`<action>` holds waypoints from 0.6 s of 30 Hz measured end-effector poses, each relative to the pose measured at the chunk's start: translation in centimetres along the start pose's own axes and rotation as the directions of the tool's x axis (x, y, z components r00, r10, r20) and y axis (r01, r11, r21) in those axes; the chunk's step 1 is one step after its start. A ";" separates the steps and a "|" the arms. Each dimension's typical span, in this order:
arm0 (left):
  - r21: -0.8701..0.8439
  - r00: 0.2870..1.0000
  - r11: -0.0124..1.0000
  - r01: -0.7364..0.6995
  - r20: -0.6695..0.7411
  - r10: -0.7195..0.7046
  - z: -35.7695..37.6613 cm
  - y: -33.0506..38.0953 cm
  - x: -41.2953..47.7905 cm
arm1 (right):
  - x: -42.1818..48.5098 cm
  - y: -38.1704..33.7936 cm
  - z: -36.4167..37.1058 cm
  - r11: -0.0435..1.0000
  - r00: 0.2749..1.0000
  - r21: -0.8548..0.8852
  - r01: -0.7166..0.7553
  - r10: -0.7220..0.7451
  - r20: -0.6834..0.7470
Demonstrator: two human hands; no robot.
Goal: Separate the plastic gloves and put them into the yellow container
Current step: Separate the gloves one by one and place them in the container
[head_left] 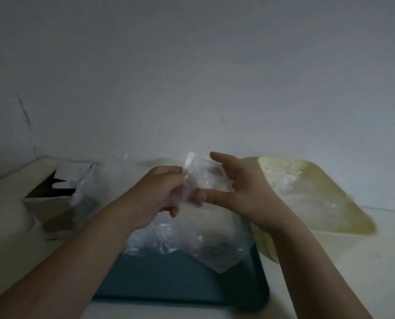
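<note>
Left hand [162, 187] fingers pinch a clear plastic glove [200, 174], which the right hand [242, 192] touches with fingers spread.

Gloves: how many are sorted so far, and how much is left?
Done: some clear gloves already lie in the yellow container, too crumpled to count. In hand: the left hand pinches a glove while the right hand, fingers spread, works it apart. Left: a heap of gloves on the teal tray, and more beside the box.
</note>
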State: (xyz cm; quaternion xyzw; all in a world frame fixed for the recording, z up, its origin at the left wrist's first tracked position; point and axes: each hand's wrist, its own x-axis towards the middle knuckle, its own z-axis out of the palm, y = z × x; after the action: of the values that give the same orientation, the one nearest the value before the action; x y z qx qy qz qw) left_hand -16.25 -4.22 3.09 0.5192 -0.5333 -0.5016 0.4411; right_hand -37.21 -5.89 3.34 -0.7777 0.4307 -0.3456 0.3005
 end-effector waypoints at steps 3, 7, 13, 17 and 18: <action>-0.079 0.996 0.997 -0.012 0.087 0.019 0.2 0.1 -0.6 | 0.1 -0.4 -0.2 0.957 1.000 0.289 0.022 -0.024 0.005; -0.295 0.986 0.949 0.107 0.155 -0.063 0.5 -1.0 0.2 | -0.3 0.0 0.2 0.975 0.987 0.215 -0.057 0.087 -0.137; -0.192 0.994 0.981 -0.029 0.099 0.049 -0.9 -3.1 1.0 | -0.1 -0.4 1.9 0.924 0.952 0.337 -0.181 0.251 -0.177; -0.051 0.991 0.993 -0.107 -0.088 0.102 -1.0 -3.9 0.7 | -0.4 -0.7 2.0 0.874 0.953 0.430 -0.228 0.290 -0.085; -0.076 0.987 0.990 -0.117 -0.122 0.107 -1.0 -4.0 0.7 | -0.5 -0.8 1.9 0.862 0.957 0.454 -0.227 0.284 -0.061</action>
State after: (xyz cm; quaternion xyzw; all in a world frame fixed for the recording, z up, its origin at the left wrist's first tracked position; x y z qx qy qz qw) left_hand -14.85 -4.82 -0.76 0.4981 -0.5134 -0.4664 0.5203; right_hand -35.51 -4.78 2.74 -0.6015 0.4584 -0.4396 0.4846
